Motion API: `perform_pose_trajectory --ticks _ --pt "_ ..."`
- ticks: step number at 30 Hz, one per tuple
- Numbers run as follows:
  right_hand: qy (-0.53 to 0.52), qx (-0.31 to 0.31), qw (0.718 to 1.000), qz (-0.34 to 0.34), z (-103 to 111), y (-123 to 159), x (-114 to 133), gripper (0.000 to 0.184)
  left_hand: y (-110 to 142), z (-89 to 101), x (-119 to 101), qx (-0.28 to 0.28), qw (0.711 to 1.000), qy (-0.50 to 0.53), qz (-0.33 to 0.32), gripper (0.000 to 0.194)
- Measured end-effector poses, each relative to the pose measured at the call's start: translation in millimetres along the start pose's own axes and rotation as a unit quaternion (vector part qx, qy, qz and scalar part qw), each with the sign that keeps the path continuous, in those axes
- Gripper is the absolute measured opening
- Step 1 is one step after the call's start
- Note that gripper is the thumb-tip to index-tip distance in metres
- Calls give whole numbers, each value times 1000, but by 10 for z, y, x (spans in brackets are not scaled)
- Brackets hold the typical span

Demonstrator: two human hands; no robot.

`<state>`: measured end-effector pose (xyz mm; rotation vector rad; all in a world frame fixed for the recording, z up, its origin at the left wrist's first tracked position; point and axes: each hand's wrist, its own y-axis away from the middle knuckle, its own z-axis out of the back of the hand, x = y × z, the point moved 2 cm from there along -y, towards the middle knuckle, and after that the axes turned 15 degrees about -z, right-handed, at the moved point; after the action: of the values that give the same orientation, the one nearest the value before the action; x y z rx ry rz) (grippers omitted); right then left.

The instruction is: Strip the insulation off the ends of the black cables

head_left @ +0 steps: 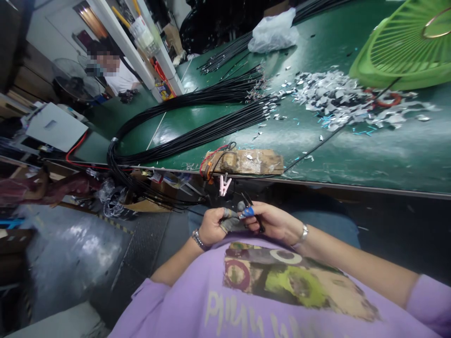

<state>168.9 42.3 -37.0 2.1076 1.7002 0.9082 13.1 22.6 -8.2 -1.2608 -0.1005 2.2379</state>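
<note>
Both hands meet in front of my purple shirt, just below the bench edge. My left hand (215, 226), with grey wraps on its fingertips, is closed in a pinch on a thin black cable (198, 213), which trails off to the left. Fingers of my right hand (269, 219), one wrapped in blue tape, curl round a slim dark hand tool (261, 223). Two thin dark prongs stick up above that hand; the tool's exact kind is too small and blurred to tell. The cable's tip is hidden between the fingers.
On the green bench (197, 162) lie looped bundles of black cables (207, 134), a worn wooden block (259, 162), a pink clip (224, 185) at the edge, a pile of foil scraps (334, 96), a green fan (405, 56) and a plastic bag (275, 30). A person (120, 75) sits beyond.
</note>
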Motion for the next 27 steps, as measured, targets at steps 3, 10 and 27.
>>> perform_pose_trajectory --ticks 3,10,27 --pt "23 -2 1000 -10 -8 4 -6 27 -4 14 -3 42 998 41 -3 44" --pt "37 -33 997 60 -77 24 -18 34 32 -10 -5 -68 997 -16 12 26" --pt "350 -280 838 311 -59 221 162 20 39 -18 47 -105 972 104 183 22"
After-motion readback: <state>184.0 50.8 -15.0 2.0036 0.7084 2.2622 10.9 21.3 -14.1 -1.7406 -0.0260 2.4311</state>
